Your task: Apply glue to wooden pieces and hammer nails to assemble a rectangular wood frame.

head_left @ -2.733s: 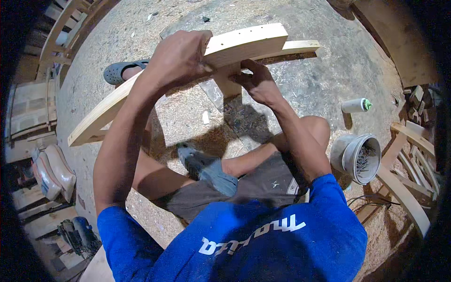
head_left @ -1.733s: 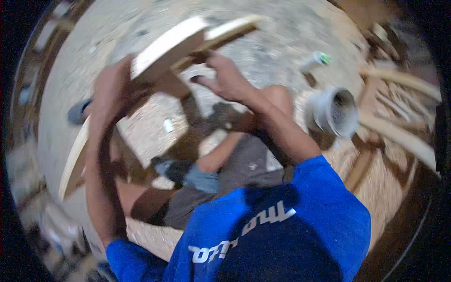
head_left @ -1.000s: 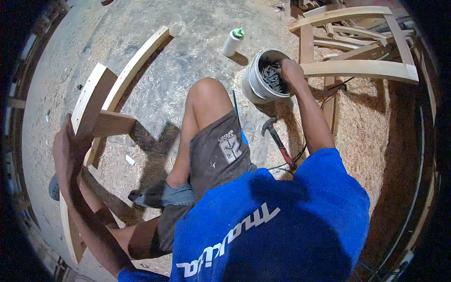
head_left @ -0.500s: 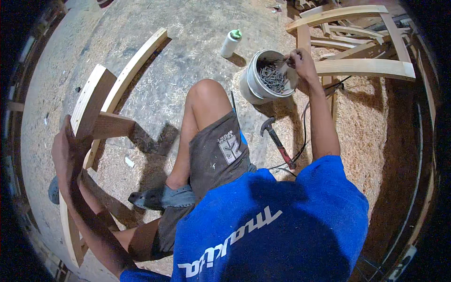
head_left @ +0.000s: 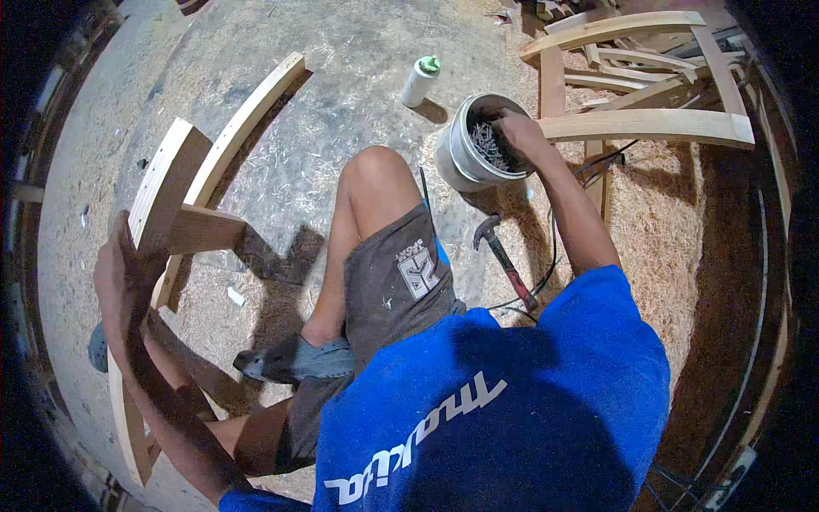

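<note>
- Progress, as a judgement: the curved wooden frame (head_left: 183,205) is partly built. 2 curved rails stand side by side with a short cross block (head_left: 205,230) set between them, so at least 1 joint is in place or fitted.
- What seems left: fastening. The hammer (head_left: 505,260) lies on the floor untouched, and the nails (head_left: 488,147) are only now being reached for, so driving has not begun at this joint.
- The frame sits to the person's left on the concrete floor (head_left: 358,77), propped up on edge; its lower end runs down toward the bottom left of the view.
- Left hand (head_left: 119,277): closed around the near rail of the frame, fingers wrapped over the edge, holding it steady. The grip looks firm, though the fingertips are hidden behind the wood.
- Right hand (head_left: 519,136): down inside the white bucket (head_left: 465,158), fingers curled in among the loose nails. I cannot tell whether it has already pinched any, since the fingertips are buried.
- The bucket stands on the floor just beyond the person's raised knee, at the edge of a bed of wood shavings (head_left: 648,222).
- The hammer lies just beside the bucket, nearer the person, head toward the bucket and red handle pointing back toward the body, with a dark cable (head_left: 554,247) close by.
- A white bottle with a green cap (head_left: 421,79) lies on the floor a little past the bucket.
- More finished curved frames (head_left: 648,124) are stacked to the right, just beyond the bucket.
</note>
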`<act>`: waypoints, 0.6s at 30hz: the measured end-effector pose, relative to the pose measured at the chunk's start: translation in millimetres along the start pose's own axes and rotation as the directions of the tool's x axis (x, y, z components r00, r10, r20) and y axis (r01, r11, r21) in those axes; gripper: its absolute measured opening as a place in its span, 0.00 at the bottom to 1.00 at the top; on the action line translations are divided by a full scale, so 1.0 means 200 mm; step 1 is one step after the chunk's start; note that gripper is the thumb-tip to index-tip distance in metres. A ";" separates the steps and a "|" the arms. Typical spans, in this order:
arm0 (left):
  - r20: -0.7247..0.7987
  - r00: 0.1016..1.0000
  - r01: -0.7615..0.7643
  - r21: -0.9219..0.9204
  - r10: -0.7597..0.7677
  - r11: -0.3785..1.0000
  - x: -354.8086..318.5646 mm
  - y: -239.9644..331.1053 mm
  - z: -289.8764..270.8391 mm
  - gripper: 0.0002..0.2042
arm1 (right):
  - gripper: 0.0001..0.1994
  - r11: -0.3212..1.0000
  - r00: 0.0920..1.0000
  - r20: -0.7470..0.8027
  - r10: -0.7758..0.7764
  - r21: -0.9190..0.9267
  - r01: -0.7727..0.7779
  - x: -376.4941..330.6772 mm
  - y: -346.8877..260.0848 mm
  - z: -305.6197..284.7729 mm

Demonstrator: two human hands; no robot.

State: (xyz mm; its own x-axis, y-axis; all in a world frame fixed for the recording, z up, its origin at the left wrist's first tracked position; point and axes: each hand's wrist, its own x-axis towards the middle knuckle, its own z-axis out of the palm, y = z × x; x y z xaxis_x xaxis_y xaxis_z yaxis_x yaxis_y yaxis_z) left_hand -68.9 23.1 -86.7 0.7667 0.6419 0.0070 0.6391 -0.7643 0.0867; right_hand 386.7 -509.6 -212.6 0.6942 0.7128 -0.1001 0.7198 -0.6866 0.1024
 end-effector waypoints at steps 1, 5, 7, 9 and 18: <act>-0.021 1.000 -0.013 -0.042 0.012 0.999 0.00 0.00 0.00 0.34 | 0.14 0.995 0.998 -0.029 -0.052 -0.092 0.049 0.00 0.01 0.02; 0.009 0.999 -0.031 -0.044 0.031 0.999 0.00 0.00 -0.02 0.34 | 0.13 0.991 0.991 -0.057 -0.122 -0.070 0.118 0.01 0.05 -0.07; 0.015 1.000 -0.021 -0.036 0.021 0.999 0.00 0.01 -0.02 0.34 | 0.10 0.994 0.994 -0.016 -0.111 0.006 0.111 0.00 0.08 -0.20; 0.022 1.000 -0.019 -0.028 0.019 0.999 0.00 0.02 -0.03 0.34 | 0.09 0.999 0.992 0.125 -0.011 0.052 0.004 -0.02 0.08 -0.35; 0.037 0.999 0.012 -0.037 -0.011 0.999 0.00 0.04 -0.04 0.30 | 0.11 0.811 0.964 0.197 -0.179 0.584 0.031 -0.14 -0.20 -0.79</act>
State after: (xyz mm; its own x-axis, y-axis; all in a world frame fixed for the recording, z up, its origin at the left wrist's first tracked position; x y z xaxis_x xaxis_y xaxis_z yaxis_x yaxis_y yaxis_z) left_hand -64.5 16.4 -78.8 0.7615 0.6474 -0.0313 0.6457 -0.7536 0.1231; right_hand 338.6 -480.0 -57.7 0.5415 0.7816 -0.3097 0.6078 -0.6185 -0.4981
